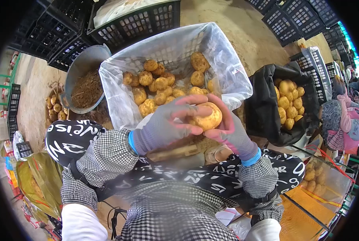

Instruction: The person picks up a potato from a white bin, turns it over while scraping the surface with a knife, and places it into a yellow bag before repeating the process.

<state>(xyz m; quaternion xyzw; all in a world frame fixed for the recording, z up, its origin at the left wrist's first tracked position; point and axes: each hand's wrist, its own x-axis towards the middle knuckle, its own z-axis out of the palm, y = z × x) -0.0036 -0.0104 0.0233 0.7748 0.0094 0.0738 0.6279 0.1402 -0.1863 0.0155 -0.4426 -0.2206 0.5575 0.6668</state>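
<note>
Between my two gloved hands is a large yellow-brown potato [209,117], held above the near edge of a crate [117,94] lined with clear plastic. My left hand [172,119], in a grey and pink glove, has its fingers curled round the potato's left side. On its right side, the fingers and thumb of my right hand [231,127] press against it. Several loose potatoes [161,83] with soil on them lie in the lined crate beyond my hands.
To the right stands a black-lined crate [264,108] of cleaner potatoes. A bucket [76,66] with soil and a small box of potatoes [56,105] are at left. Black crates [137,24] stand behind. Another person [342,116] is at far right.
</note>
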